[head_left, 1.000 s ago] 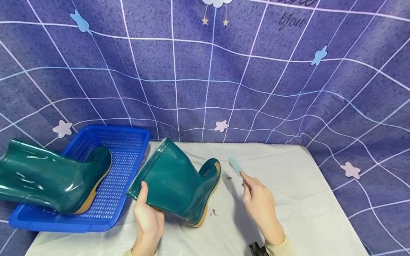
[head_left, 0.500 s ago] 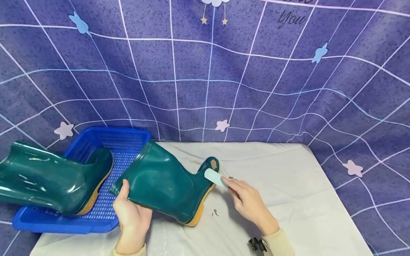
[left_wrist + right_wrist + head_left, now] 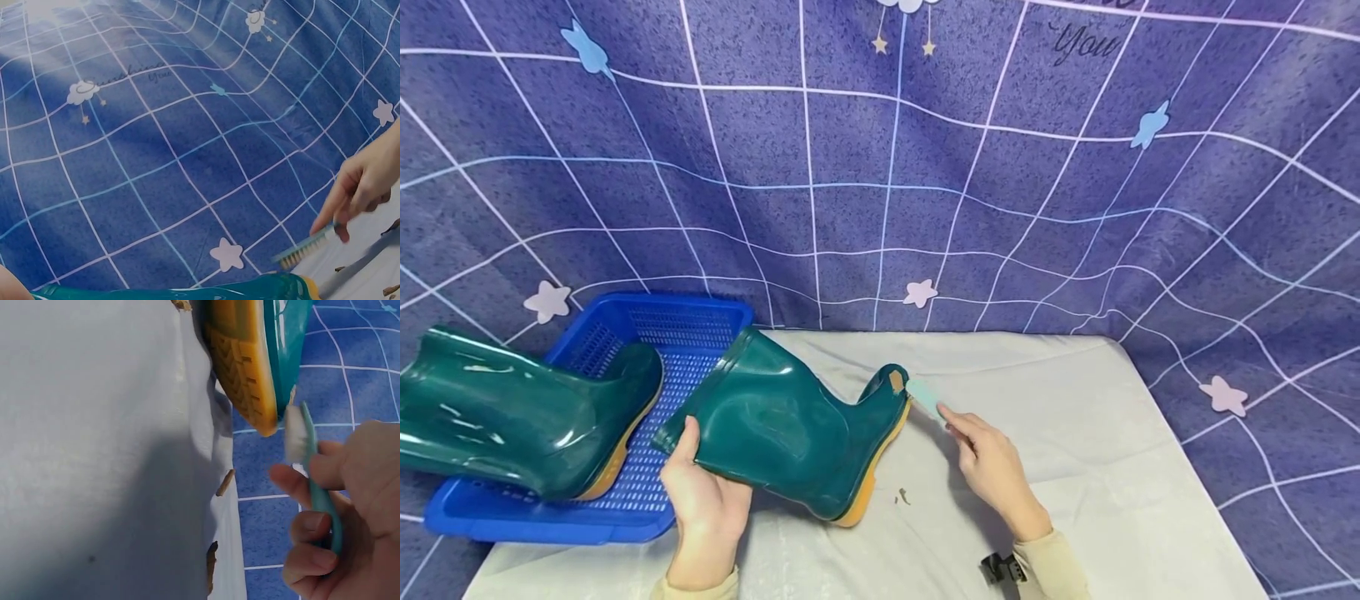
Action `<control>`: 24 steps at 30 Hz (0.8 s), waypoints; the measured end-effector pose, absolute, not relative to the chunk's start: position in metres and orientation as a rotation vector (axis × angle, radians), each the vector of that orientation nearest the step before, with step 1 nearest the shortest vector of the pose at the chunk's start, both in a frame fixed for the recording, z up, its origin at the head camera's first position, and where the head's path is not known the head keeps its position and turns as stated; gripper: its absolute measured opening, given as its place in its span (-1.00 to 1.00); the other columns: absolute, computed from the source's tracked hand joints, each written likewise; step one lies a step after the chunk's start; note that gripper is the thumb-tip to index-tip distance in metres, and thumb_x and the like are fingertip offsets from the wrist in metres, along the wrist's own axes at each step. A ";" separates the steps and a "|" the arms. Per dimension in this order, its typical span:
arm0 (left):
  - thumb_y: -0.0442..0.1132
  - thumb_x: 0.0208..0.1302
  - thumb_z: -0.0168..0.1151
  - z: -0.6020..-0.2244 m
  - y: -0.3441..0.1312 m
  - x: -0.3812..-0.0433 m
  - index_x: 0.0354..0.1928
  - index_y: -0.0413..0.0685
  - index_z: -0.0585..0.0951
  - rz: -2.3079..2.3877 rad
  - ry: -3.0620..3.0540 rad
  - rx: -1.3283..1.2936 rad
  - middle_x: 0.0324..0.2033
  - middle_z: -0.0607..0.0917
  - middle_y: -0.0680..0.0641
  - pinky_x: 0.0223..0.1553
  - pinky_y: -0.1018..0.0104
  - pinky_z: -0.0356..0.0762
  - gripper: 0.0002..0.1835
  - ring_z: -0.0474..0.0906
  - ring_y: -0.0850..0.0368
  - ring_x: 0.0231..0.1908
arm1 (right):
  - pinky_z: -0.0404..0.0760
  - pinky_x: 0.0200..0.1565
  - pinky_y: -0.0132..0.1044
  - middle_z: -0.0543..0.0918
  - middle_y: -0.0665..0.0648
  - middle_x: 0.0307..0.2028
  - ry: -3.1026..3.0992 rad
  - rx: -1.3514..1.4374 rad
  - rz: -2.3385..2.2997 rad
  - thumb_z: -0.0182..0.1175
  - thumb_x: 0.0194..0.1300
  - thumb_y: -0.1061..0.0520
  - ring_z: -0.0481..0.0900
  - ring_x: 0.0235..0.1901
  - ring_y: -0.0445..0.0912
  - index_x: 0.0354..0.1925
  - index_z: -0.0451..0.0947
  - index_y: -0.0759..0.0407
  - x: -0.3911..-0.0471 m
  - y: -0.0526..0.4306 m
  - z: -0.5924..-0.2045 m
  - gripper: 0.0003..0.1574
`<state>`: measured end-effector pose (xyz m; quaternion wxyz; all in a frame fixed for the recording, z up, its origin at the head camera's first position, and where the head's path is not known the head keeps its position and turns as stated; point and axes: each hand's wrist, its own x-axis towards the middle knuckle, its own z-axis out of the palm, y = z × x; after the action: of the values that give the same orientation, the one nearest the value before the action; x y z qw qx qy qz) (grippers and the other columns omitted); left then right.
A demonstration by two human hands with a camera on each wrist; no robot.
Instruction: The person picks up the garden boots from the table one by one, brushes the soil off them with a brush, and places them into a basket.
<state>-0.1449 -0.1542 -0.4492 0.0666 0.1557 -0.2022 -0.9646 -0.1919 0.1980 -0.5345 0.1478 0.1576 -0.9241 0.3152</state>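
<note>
My left hand (image 3: pixel 706 500) grips a dark green rain boot (image 3: pixel 782 425) by its shaft near the top opening, thumb on the near side. The boot lies tilted on its side with its toe pointing right and its yellow sole facing the right. A tan-brown patch (image 3: pixel 896 382) marks the toe. With my right hand (image 3: pixel 992 462) I hold a pale mint brush (image 3: pixel 925 398) by its handle, the head right at the boot's toe. In the right wrist view its white bristles (image 3: pixel 295 434) face the toe, and the fingers wrap the handle.
A blue perforated plastic basket (image 3: pixel 692 400) stands at the left, with a second green rain boot (image 3: pixel 520 417) lying across it. Small brown bits (image 3: pixel 903 497) lie on the white tablecloth (image 3: pixel 1120 500). A purple gridded curtain (image 3: pixel 850 167) hangs behind.
The boot has moved left with my left hand and turned slightly. My right hand brought the brush left over the boot's foot, then up and right to the toe's edge.
</note>
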 end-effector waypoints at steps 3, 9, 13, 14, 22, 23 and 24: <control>0.06 0.74 -0.20 -0.447 -0.154 -0.145 0.49 0.17 0.36 -2.882 -0.654 0.493 0.31 0.61 0.15 0.29 0.35 0.61 -0.55 0.50 0.25 0.33 | 0.61 -0.31 -0.31 0.83 0.01 -0.07 -2.615 0.480 0.951 0.23 0.46 0.35 0.59 -0.34 -0.27 0.36 0.65 -0.05 -0.192 0.196 -0.533 -0.41; 0.06 0.74 -0.22 -0.445 -0.151 -0.145 0.57 0.21 0.25 -2.874 -0.755 0.485 0.42 0.51 0.22 0.34 0.40 0.55 -0.51 0.41 0.30 0.41 | 0.74 -0.14 -0.21 0.83 0.01 0.02 -2.614 0.585 0.924 0.26 0.44 0.37 0.73 -0.16 -0.21 0.38 0.64 -0.03 -0.190 0.186 -0.539 -0.37; 0.07 0.74 -0.27 -0.444 -0.150 -0.145 0.61 0.25 0.20 -2.877 -0.836 0.478 0.46 0.46 0.29 0.45 0.43 0.43 -0.49 0.37 0.36 0.44 | 0.66 -0.24 -0.27 0.84 0.02 -0.05 -2.649 0.438 0.928 0.24 0.46 0.37 0.68 -0.27 -0.23 0.39 0.63 -0.04 -0.191 0.182 -0.541 -0.38; 0.07 0.74 -0.27 -0.444 -0.150 -0.145 0.61 0.25 0.19 -2.879 -0.848 0.469 0.46 0.47 0.29 0.45 0.43 0.42 -0.48 0.38 0.37 0.44 | 0.67 -0.24 -0.25 0.84 0.03 -0.06 -2.645 0.408 0.925 0.23 0.47 0.37 0.68 -0.28 -0.21 0.39 0.63 -0.03 -0.190 0.181 -0.540 -0.38; 0.07 0.73 -0.25 -0.445 -0.151 -0.144 0.60 0.24 0.21 -2.849 -0.862 0.499 0.48 0.45 0.28 0.41 0.45 0.46 -0.49 0.39 0.36 0.43 | 0.79 -0.16 -0.11 0.83 0.07 -0.01 -2.516 0.483 0.890 0.22 0.30 0.47 0.78 -0.15 -0.09 0.33 0.67 0.04 -0.186 0.174 -0.540 -0.30; 0.08 0.73 -0.25 -0.445 -0.152 -0.144 0.59 0.25 0.22 -2.847 -0.860 0.511 0.48 0.45 0.28 0.40 0.45 0.47 -0.49 0.39 0.36 0.43 | 0.81 -0.13 -0.10 0.82 0.08 0.00 -2.513 0.511 0.875 0.23 0.26 0.49 0.80 -0.11 -0.06 0.33 0.67 0.05 -0.186 0.172 -0.541 -0.28; 0.08 0.74 -0.26 -0.445 -0.152 -0.144 0.60 0.25 0.21 -2.849 -0.864 0.506 0.48 0.44 0.28 0.41 0.45 0.46 -0.49 0.38 0.36 0.44 | 0.81 -0.12 -0.08 0.83 0.08 0.00 -2.510 0.521 0.854 0.24 0.24 0.50 0.81 -0.08 -0.04 0.32 0.68 0.05 -0.186 0.171 -0.541 -0.26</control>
<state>-0.1440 -0.1520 -0.4446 0.0611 0.1672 -0.2856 -0.9417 -0.1864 0.1714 -0.5415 0.2178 0.1881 -0.9066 0.3085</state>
